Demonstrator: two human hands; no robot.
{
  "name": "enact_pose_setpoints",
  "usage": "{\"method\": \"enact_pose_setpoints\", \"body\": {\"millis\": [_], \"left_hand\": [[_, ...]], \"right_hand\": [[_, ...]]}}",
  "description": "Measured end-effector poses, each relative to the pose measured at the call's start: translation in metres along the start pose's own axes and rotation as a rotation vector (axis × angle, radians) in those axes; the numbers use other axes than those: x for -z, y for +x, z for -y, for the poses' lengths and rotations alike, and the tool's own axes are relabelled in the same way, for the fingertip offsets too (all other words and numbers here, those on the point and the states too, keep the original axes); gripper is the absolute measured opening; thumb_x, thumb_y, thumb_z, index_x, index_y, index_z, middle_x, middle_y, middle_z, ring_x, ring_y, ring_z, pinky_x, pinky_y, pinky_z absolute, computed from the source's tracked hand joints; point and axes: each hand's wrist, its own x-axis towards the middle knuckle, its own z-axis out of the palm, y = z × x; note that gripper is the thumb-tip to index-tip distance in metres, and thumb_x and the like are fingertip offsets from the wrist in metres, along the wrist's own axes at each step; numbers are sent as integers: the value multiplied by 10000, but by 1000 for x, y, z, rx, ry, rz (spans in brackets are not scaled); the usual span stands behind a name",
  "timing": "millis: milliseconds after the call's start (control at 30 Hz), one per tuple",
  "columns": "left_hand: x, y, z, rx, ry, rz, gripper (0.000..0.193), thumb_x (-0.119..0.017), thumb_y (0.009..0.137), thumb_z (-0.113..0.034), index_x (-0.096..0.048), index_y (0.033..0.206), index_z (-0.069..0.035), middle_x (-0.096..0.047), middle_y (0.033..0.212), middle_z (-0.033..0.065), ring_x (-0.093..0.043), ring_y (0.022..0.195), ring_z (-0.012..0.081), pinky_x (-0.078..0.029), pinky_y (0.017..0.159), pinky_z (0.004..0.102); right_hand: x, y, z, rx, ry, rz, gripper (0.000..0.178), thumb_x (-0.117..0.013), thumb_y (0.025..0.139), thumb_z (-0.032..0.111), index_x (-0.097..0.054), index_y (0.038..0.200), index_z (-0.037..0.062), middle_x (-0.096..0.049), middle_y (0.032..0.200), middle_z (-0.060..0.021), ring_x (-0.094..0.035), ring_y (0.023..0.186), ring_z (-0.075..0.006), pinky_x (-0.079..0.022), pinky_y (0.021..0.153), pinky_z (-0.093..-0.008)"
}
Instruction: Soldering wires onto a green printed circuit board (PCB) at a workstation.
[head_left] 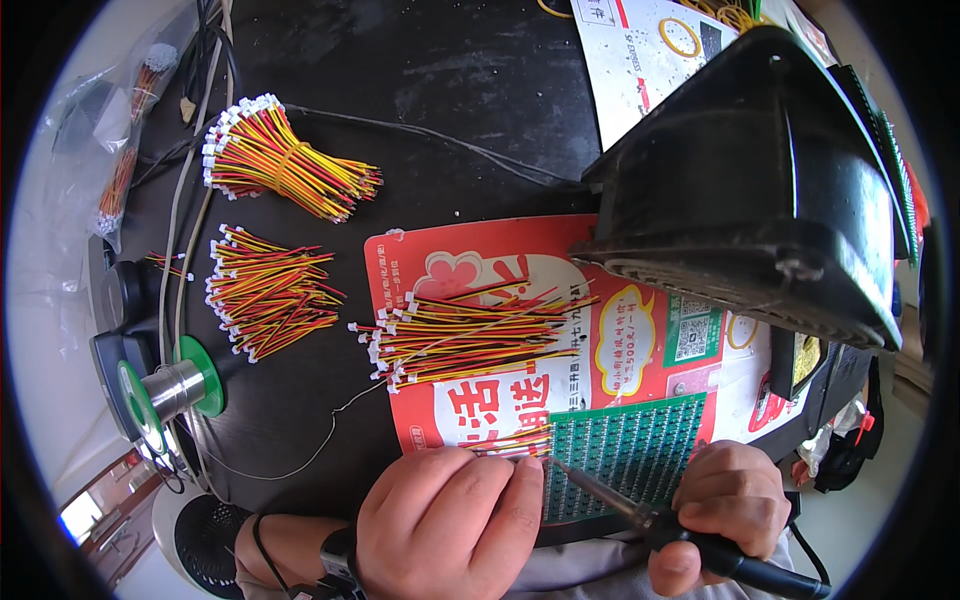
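Clear plastic bag (70, 215), bagged wires (118, 178) with white ends inside, outer side fading into the dark rim; green spool (210, 378), wound with solder (172, 388); left hand (450, 515), fingers pinning red-and-yellow wires (515, 441), fingertip contact partly hidden; green circuit board (625, 450) at the wires' ends; soldering iron (662, 528), tip contact indistinct; right hand (730, 505), fingers clenched around its handle; black housing (740, 190), hiding some tabletop (450, 180)

The green rectangular circuit panel (632, 440) is lying on a flat red printed sheet (540, 238), a bunch of thin red-and-yellow wires (480, 338) is sitting behind-left of it, and a boxy black plastic housing (700, 170) is kinda looming behind-right.
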Motion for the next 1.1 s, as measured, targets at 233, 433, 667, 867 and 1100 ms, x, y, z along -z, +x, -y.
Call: {"method": "enact_pose_setpoints", "body": {"millis": [233, 433, 667, 867, 1100], "left_hand": [[2, 0, -2, -2, 13, 14, 136, -657, 734, 19, -679, 863, 55, -609, 836, 132, -616, 734, 267, -532, 647, 330], [5, 7, -9, 74, 27, 79, 179, -657, 669, 3, -689, 843, 32, -616, 817, 107, -598, 692, 243, -516, 602, 321], [3, 10, -7, 15, 3, 39, 105, -671, 721, -1, -666, 826, 6, -611, 882, 114, -611, 776, 263, -520, 640, 332], [9, 13, -17, -33, -99, 148, 115, -669, 714, -85, -665, 819, -39, -604, 896, 75, -586, 845, 231, -496, 736, 345], [-3, -1, -18, -47, -93, 176, 161, -652, 681, -120, -660, 796, -7, -598, 867, 80, -578, 804, 235, -475, 698, 337]], "right_hand": [[1, 16, 2, 87, 200, -42, 253, -668, 806, 135, -511, 832, -61, -462, 564, -82, -429, 445, -153, -359, 405, -294], [4, 15, 3, 68, 184, -26, 249, -654, 824, 139, -500, 846, -56, -465, 561, -90, -440, 450, -159, -374, 409, -306], [7, 12, 3, 88, 199, -109, 246, -639, 844, 146, -491, 861, -51, -471, 565, -98, -449, 452, -167, -374, 406, -305], [5, 14, 2, 117, 200, -158, 253, -652, 842, 151, -498, 849, -50, -475, 565, -101, -444, 446, -161, -351, 385, -301], [-17, -15, -9, 50, 72, -324, 371, -654, 854, 362, -459, 825, 47, -414, 563, -7, -411, 429, -103, -305, 365, -229]]}}
